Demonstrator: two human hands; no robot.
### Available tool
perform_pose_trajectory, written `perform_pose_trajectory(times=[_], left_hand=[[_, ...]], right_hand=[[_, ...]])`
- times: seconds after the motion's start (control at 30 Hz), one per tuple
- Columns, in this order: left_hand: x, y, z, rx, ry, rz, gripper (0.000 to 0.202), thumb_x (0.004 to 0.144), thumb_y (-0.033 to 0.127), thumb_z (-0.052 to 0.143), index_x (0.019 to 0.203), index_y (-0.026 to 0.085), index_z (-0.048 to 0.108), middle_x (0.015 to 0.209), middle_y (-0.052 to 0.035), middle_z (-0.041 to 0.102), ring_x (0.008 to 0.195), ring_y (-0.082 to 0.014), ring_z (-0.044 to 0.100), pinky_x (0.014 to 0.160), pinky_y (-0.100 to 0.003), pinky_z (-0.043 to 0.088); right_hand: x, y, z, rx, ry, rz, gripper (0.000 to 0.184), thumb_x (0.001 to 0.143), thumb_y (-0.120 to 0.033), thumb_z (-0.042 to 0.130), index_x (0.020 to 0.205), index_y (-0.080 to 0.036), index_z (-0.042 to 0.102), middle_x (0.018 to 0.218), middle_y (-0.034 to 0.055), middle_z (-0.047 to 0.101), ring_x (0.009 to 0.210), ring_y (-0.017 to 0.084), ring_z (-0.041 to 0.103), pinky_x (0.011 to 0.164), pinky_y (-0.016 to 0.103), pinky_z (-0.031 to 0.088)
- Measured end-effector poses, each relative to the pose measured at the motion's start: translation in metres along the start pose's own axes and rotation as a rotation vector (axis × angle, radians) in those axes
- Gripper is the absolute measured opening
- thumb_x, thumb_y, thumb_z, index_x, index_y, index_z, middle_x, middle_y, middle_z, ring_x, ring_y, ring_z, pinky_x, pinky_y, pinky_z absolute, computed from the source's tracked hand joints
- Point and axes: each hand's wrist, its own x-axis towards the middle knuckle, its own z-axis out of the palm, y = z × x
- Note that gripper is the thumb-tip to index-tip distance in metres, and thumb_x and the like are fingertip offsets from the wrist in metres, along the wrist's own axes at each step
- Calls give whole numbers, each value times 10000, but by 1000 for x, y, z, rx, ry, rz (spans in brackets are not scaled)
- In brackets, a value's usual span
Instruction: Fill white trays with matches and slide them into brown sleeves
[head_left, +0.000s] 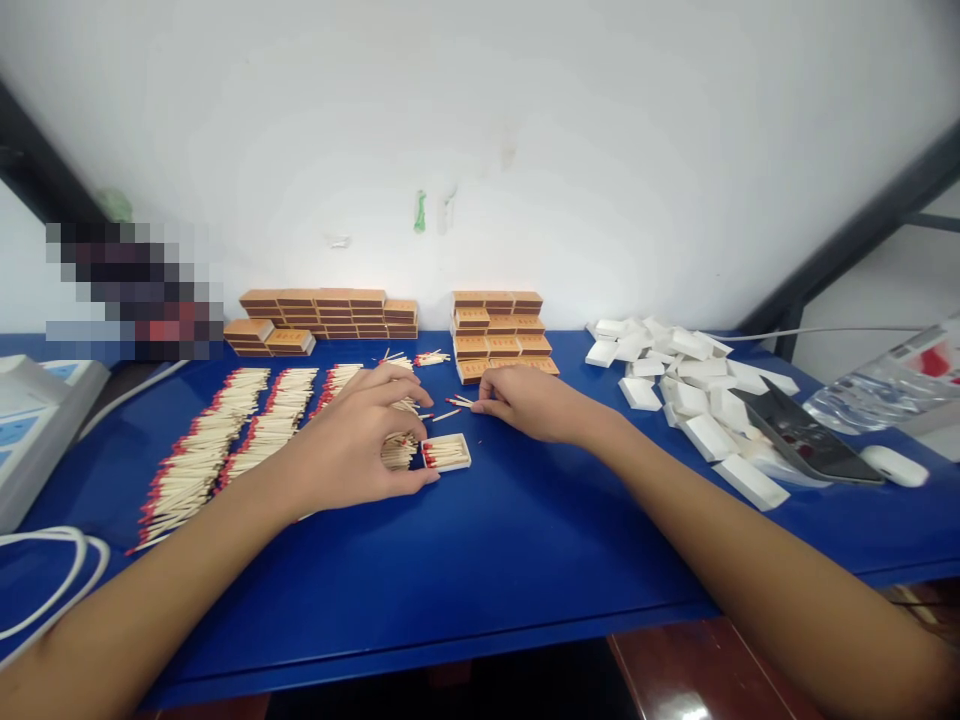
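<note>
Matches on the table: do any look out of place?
Yes. One loose match lies stray on the blue table, just beyond the tray. It looks odd because most others lie in tidy rows.

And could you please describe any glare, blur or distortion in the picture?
In the head view, the bottle and the brown surface at bottom catch glare, blocky pixelation hides a patch at left, the forearms seem stretched toward the lower corners, and the matches are sharp enough to tell heads from sticks.
</note>
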Motion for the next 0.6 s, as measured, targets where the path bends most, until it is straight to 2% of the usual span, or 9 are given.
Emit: perform_pose_trajectory(times=[0.17, 0.37, 0.6], left_hand=[[1, 0, 0, -6, 12, 0, 216, 841, 457, 879, 856, 251, 820, 1303, -76, 761, 1350, -349, 595, 1181, -564, 474], [0, 0, 0, -11, 18, 8, 229, 852, 470, 868, 886, 248, 828, 1307, -79, 758, 1363, -353, 587, 1167, -554, 484], [1, 0, 0, 6, 19, 13, 227, 852, 466, 868, 848, 245, 815, 1289, -80, 764, 1345, -352, 595, 1150, -565, 489]], right_hand=[[-1, 4, 2, -21, 29, 2, 207, 1082, -362, 671, 967, -190, 671, 1030, 88, 780, 873, 220, 672, 700, 305, 395], [-1, 4, 2, -5, 18, -18, 170, 1086, -282, 641, 950, -188, 680, 987, 82, 776, 847, 206, 657, 702, 302, 382], [2, 2, 8, 27, 75, -52, 180, 1081, -274, 655, 929, -180, 678, 960, 69, 762, 799, 183, 619, 696, 298, 362]])
